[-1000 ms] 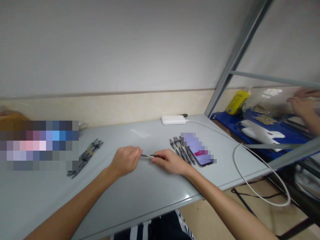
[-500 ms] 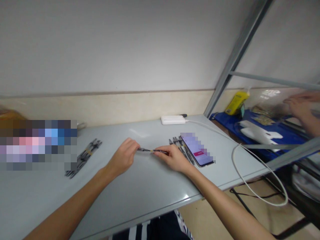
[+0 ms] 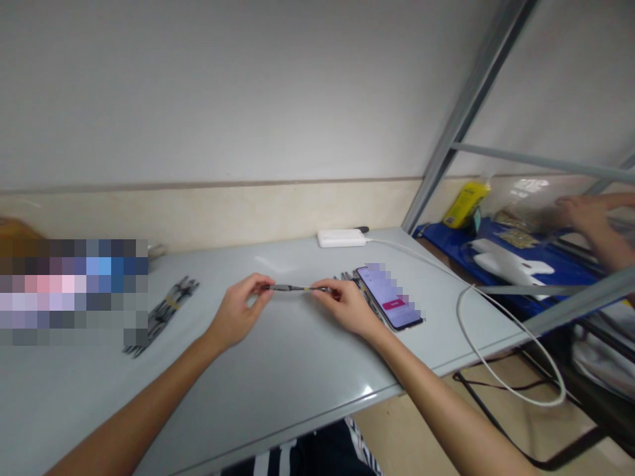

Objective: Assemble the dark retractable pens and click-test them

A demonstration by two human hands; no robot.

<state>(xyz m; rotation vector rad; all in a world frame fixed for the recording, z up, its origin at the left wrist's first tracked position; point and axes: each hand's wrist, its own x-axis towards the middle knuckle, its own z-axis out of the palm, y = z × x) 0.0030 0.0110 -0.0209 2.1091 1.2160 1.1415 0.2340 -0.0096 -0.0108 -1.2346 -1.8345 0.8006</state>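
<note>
A thin dark pen (image 3: 292, 288) with a pale band is held level just above the grey table (image 3: 297, 370), one hand at each end. My left hand (image 3: 238, 314) pinches its left end between thumb and fingers. My right hand (image 3: 344, 307) pinches its right end. Just behind my right hand lies a row of several similar pens (image 3: 350, 277), partly hidden by the hand. Another bunch of pens (image 3: 161, 314) lies on the table to the left.
A phone (image 3: 389, 297) lies lit beside the right pen row. A white power bank (image 3: 342, 238) sits at the back, its white cable (image 3: 476, 317) looping off the table's right edge. Beyond a metal frame (image 3: 461, 119), another person's hand (image 3: 590, 215) works over a blue surface.
Both hands have risen slightly and moved farther back on the table with the pen, which now lies more level. The other person's hand at right has shifted left.
</note>
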